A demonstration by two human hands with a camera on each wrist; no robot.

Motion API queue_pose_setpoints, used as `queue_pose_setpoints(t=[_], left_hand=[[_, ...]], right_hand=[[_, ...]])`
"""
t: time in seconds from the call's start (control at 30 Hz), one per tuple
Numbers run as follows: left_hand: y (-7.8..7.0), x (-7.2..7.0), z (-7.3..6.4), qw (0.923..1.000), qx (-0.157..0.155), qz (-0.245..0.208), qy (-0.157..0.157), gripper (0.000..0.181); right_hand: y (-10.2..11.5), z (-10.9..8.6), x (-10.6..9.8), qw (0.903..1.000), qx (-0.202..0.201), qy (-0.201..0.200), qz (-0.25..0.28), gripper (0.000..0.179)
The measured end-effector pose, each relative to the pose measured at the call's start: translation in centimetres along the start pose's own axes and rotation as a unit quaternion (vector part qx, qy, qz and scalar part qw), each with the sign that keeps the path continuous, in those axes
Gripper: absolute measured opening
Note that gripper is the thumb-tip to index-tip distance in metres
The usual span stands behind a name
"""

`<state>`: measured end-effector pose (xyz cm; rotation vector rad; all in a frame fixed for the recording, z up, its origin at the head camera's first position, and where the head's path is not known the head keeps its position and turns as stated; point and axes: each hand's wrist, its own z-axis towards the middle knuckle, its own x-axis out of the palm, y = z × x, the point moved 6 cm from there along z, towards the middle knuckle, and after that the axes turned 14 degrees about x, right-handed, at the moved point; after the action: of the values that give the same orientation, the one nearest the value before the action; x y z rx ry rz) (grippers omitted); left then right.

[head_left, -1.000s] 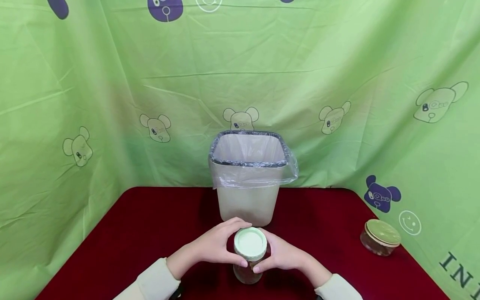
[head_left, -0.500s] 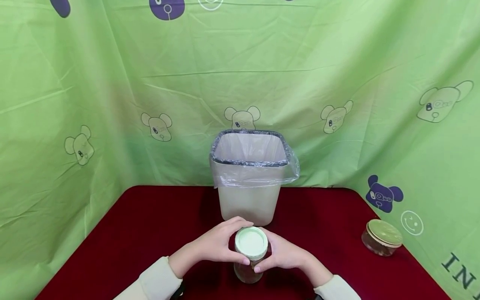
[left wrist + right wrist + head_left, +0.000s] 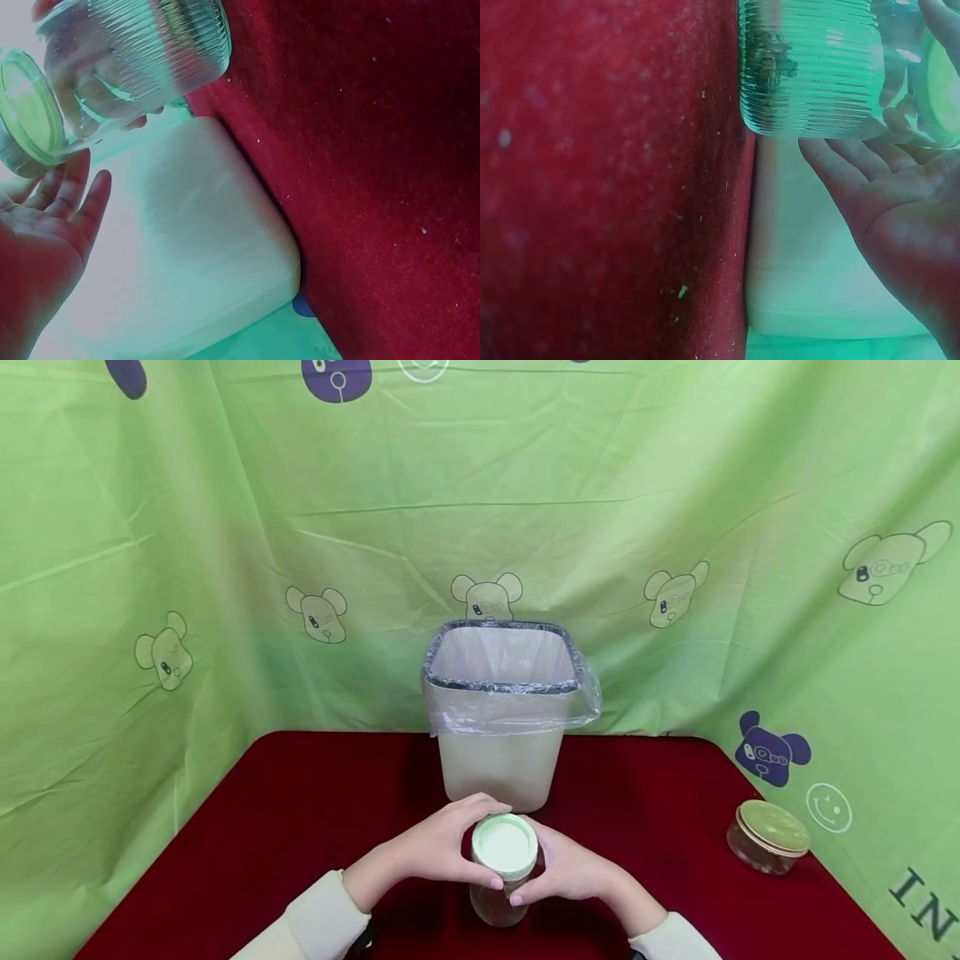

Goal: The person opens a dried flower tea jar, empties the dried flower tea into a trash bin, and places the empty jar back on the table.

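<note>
Here's the tall, ribbed clear-glass jar (image 3: 495,906), upright on the red-covered counter (image 3: 322,810), its round pale-green lid (image 3: 505,845) on top. The left hand (image 3: 438,843) curves round the lid, thumb and fingers spread to its width; the right hand (image 3: 572,864) grips the glass just below. Behind stands a beige, plastic-lined bin (image 3: 495,768); off right, a squat glass jar with a gold-green lid (image 3: 768,837). On the green printed curtain (image 3: 480,460), dark letters (image 3: 933,917) read "IN", while the purple bear's (image 3: 772,753) lettering is too small to be sure of.
</note>
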<state>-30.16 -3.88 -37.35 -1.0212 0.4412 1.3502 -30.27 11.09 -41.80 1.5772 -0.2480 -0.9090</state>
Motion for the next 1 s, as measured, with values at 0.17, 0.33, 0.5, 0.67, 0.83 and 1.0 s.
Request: queue_pose_setpoints(t=[0.17,0.33,0.5,0.67,0.83,1.0], left_hand=[[0.1,0.2,-0.1,0.9999,0.003,0.0,-0.012,0.073],[0.0,0.3,-0.3,0.9996,0.009,0.008,-0.025,0.071],[0.0,0.4,-0.4,0.9993,0.007,0.015,-0.035,0.069],[-0.4,0.3,-0.4,0.9984,0.007,0.033,-0.046,0.07],[-0.7,0.3,-0.4,0.9976,0.002,0.042,-0.054,0.07],[-0.9,0.3,-0.3,0.9969,-0.027,0.045,-0.058,0.07]], right_hand=[[-0.1,0.0,0.0,1.0,0.0,-0.003,-0.004,0.074],[-0.3,0.0,0.1,0.9999,0.009,-0.002,-0.006,0.072],[-0.4,0.0,0.2,0.9998,0.014,-0.008,-0.012,0.072],[-0.5,0.0,0.1,0.9996,0.016,-0.015,-0.017,0.071],[-0.3,0.0,0.1,0.9996,0.018,-0.018,-0.015,0.069],[-0.3,0.0,0.0,0.9994,0.022,-0.021,-0.019,0.07]])
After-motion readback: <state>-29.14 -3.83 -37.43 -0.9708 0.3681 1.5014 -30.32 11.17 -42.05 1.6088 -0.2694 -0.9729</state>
